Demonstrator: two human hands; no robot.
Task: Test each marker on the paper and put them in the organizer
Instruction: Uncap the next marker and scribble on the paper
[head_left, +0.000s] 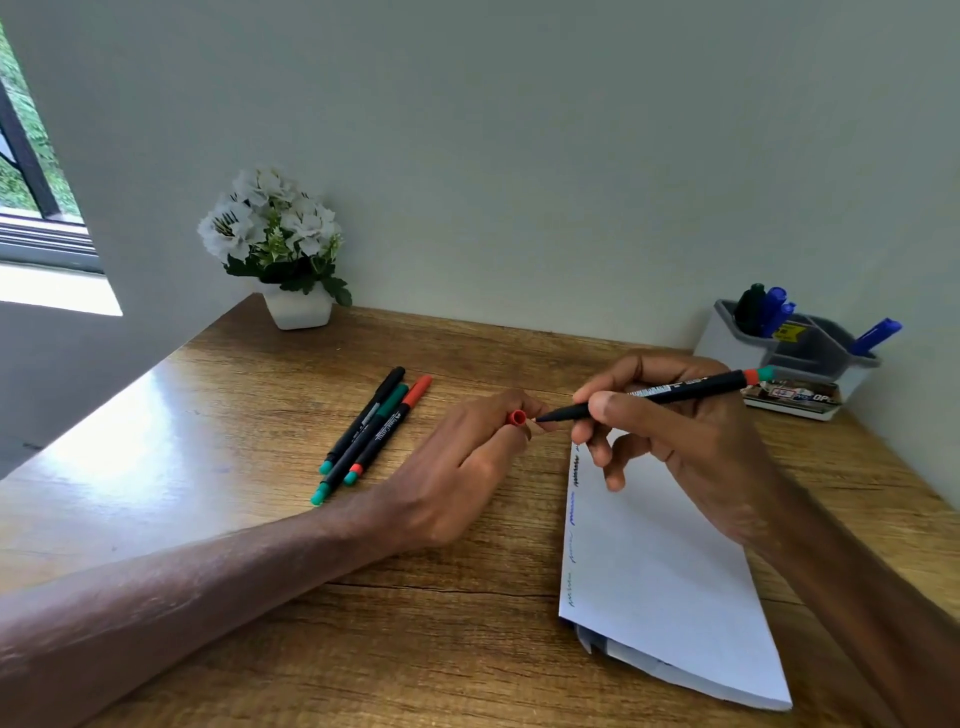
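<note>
A black marker (654, 393) with a red and green end is gripped in the right hand (691, 441), its fingers (597, 410) closed around the barrel and its tip pointed toward nine o'clock, just above the top edge of the paper (654, 571). A red cap (517, 418) is pinched in the fingers of the left hand (457, 467), which is rested on the wooden surface (208, 441) just beside the marker tip; whether the tip is touching the cap cannot be told from this angle. A column of short scribbles (571, 519) is seen along the left edge of the paper, which is laid over further sheets at five o'clock in the scene. Three capped markers (371, 431) are laid side by side, touching, at ten o'clock from the left hand. A white organizer (727, 340) is placed against the wall at two o'clock, with blue markers (774, 312) and a dark one stood in its compartments and a small box tucked at its front. A pot of white flowers (280, 244) is set at eleven o'clock in the corner.
</note>
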